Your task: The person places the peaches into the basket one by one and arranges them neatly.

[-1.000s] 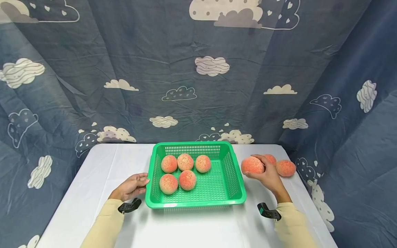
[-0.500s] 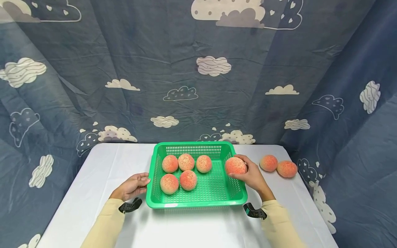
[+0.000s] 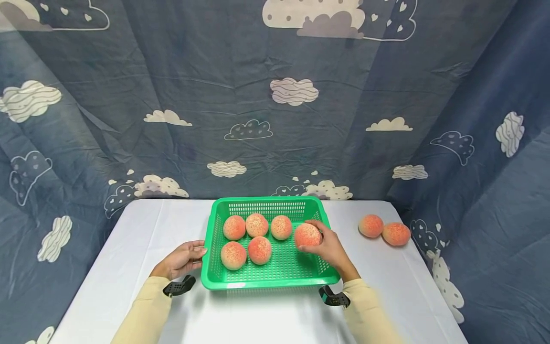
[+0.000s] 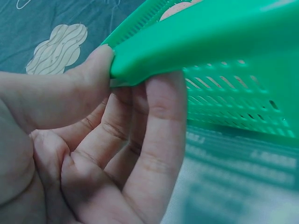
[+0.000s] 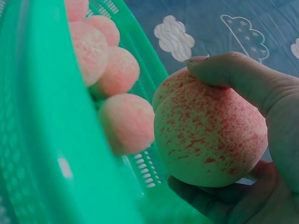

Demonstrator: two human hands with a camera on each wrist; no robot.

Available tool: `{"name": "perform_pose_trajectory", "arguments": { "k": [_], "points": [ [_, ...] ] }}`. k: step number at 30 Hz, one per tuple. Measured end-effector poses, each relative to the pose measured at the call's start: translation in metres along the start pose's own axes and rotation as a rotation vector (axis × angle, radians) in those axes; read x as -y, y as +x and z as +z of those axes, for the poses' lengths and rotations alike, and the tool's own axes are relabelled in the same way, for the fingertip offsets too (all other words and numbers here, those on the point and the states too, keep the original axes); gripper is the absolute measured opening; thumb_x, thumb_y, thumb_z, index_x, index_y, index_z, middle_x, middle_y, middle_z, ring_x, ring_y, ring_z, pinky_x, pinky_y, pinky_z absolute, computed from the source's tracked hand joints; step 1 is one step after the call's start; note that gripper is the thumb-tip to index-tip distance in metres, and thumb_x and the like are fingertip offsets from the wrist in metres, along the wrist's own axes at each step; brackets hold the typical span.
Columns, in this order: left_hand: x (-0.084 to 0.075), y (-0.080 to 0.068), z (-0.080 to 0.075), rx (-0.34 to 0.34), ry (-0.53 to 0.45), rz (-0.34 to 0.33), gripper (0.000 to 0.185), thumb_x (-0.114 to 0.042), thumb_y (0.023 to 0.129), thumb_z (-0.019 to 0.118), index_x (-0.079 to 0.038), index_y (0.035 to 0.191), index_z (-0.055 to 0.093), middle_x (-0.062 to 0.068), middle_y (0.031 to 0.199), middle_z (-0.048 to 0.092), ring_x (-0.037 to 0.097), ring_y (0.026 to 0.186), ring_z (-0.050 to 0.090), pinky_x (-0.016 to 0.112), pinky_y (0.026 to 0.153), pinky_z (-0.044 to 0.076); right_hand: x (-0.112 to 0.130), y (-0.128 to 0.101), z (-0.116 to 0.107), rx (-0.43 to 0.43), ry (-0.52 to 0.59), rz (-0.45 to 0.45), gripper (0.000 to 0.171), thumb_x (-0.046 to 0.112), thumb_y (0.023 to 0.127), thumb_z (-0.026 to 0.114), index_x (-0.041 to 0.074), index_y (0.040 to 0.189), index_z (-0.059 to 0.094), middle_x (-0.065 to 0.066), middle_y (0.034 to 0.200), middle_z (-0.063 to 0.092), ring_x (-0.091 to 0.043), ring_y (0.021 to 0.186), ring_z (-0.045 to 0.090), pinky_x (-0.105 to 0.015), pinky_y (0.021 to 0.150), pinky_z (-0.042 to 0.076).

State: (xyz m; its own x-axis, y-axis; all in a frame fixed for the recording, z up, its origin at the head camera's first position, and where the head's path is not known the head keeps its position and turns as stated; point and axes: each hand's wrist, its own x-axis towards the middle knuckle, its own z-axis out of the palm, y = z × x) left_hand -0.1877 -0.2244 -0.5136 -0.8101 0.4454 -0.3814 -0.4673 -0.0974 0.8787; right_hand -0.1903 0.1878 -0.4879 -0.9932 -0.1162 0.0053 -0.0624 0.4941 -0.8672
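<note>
A white-covered bench (image 3: 275, 317) carries a green perforated basket (image 3: 270, 285). The left hand (image 3: 182, 260) pinches its left rim, apparently for steadiness. The right hand (image 3: 332, 248) grasps one peach (image 3: 307, 236) by its sides over the basket's right half, likely so its underside is free. Five peaches (image 3: 257, 224) sit inside, left; two peaches (image 3: 371, 226) outside, right.

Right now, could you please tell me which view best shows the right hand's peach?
The right wrist view: the peach is largest, red speckles plain. The head view shows it smaller, in the right hand; the left wrist view doesn't clearly show it.
</note>
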Motion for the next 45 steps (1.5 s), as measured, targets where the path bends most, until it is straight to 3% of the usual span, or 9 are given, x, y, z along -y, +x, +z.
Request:
{"name": "perform_pose_trajectory", "arguments": {
  "k": [12,19,25,39,45],
  "points": [
    [0.002,0.000,-0.002,0.008,-0.020,0.001,0.046,-0.003,0.099,0.050,0.015,0.136,0.030,0.008,0.106,0.067,0.018,0.097,0.066,0.033,0.087,0.056,-0.001,0.008,0.037,-0.049,0.020,-0.028,0.071,0.012,0.066,0.089,0.008,0.129,0.056,-0.014,0.119,0.061,-0.030,0.101,0.062,-0.045,0.082,0.055],
    [0.001,0.001,-0.003,0.004,-0.024,-0.003,0.046,-0.003,0.100,0.049,0.015,0.137,0.029,0.008,0.106,0.067,0.018,0.097,0.066,0.032,0.087,0.056,-0.004,0.017,0.052,-0.026,-0.061,-0.043,0.075,0.018,0.065,0.089,0.007,0.131,0.055,-0.015,0.121,0.061,-0.030,0.102,0.061,-0.047,0.084,0.053],
    [0.001,0.001,-0.002,-0.005,-0.023,-0.008,0.047,-0.004,0.099,0.051,0.015,0.136,0.030,0.007,0.107,0.068,0.018,0.097,0.066,0.032,0.087,0.056,-0.008,0.021,0.058,0.015,-0.141,-0.076,0.074,0.019,0.063,0.089,0.006,0.128,0.056,-0.014,0.120,0.061,-0.031,0.105,0.060,-0.049,0.087,0.052],
    [-0.001,-0.001,-0.001,0.002,-0.035,-0.012,0.044,-0.002,0.100,0.047,0.015,0.137,0.029,0.008,0.106,0.067,0.019,0.098,0.066,0.033,0.086,0.056,-0.008,0.022,0.063,0.086,-0.272,-0.050,0.074,0.015,0.065,0.089,0.004,0.129,0.054,-0.016,0.123,0.059,-0.034,0.112,0.056,-0.052,0.093,0.048],
    [-0.001,-0.001,-0.001,0.007,-0.040,-0.013,0.047,-0.001,0.100,0.046,0.016,0.139,0.026,0.009,0.107,0.067,0.020,0.099,0.066,0.032,0.086,0.056,-0.009,0.022,0.065,0.114,-0.305,-0.088,0.067,0.009,0.063,0.087,0.003,0.124,0.058,-0.015,0.115,0.061,-0.033,0.107,0.056,-0.050,0.091,0.049]
  ]
}}
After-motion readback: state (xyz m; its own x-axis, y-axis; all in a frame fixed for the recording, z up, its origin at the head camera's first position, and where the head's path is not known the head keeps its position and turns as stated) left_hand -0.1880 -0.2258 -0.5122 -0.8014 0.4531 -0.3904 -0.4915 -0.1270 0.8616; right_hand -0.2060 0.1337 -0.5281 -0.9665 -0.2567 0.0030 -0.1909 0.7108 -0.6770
